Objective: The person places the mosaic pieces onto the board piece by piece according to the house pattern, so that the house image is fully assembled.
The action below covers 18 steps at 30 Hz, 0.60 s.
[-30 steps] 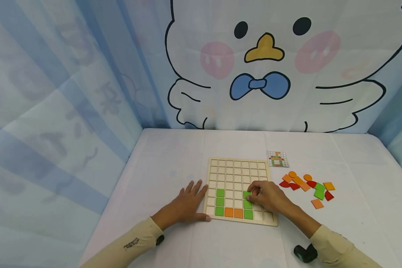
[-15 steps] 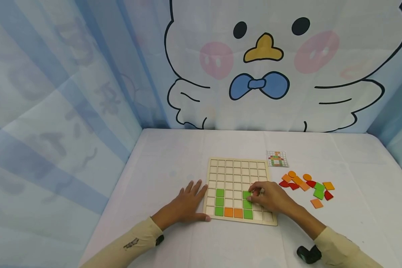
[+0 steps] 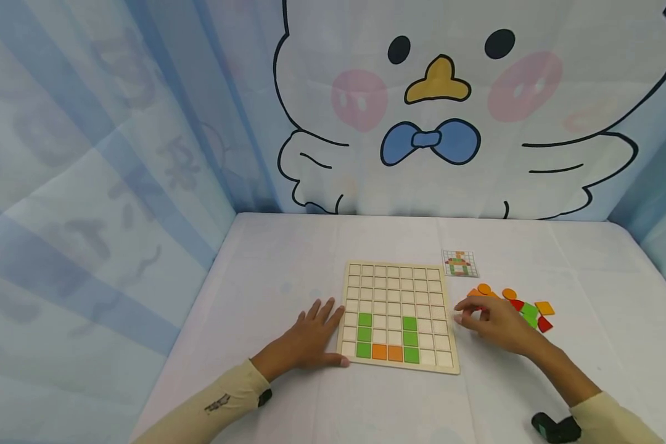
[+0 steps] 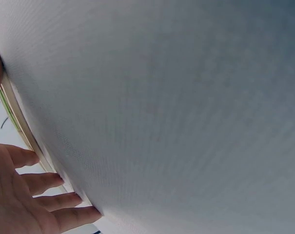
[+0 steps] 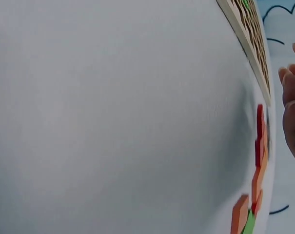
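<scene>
A wooden grid board point(image 3: 388, 290) lies on the table. Green square tiles form two upright columns in it, one at the left point(image 3: 363, 334) and one at the right point(image 3: 410, 338). Two orange tiles point(image 3: 387, 352) join the columns along the bottom row. My left hand point(image 3: 308, 339) rests on the table, its spread fingers and thumb at the board's left edge. Just right of the board, my right hand point(image 3: 494, 320) hovers over the table, fingers loosely bent and nothing seen between them. It covers part of a pile of loose tiles point(image 3: 530, 311).
Loose orange, red and green pieces, some round like the orange disc point(image 3: 509, 294), lie right of the board. A small pattern card point(image 3: 460, 263) with a coloured grid figure sits by the board's upper right corner. A printed curtain point(image 3: 422, 185) stands behind the table.
My right hand has left the green column and moved right, off the board towards the loose tiles. The right green column now shows uncovered. My left hand has stayed put.
</scene>
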{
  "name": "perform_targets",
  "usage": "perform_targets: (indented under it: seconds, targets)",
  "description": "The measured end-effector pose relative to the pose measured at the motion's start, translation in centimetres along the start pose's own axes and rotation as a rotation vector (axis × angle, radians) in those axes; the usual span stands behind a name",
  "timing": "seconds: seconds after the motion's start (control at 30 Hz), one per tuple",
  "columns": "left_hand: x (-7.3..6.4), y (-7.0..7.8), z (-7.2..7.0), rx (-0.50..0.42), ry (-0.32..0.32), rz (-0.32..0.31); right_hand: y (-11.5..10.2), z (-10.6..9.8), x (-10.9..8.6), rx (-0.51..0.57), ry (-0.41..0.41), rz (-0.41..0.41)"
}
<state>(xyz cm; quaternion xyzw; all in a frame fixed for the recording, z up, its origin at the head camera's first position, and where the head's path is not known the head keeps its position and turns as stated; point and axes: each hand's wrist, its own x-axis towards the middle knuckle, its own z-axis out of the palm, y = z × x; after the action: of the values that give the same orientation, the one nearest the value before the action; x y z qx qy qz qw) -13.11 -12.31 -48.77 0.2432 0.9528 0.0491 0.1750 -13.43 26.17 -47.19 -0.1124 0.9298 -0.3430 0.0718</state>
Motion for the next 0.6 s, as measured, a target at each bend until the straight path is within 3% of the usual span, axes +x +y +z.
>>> perform_targets:
  seconds: [0.17,0.37,0.6]
  targets:
    - [0.0,0.1,-0.1,-0.001,0.002,-0.002,2.1,-2.3,-1.5,-0.023,0.02,0.084]
    - [-0.1,0.1,-0.3,-0.011,-0.001,-0.001,4.6,-4.6,-3.1,-0.029,-0.023,0.194]
    - [-0.3,0.2,-0.5,-0.02,-0.001,0.006,7.1,-6.4,-4.8,-0.071,0.003,0.207]
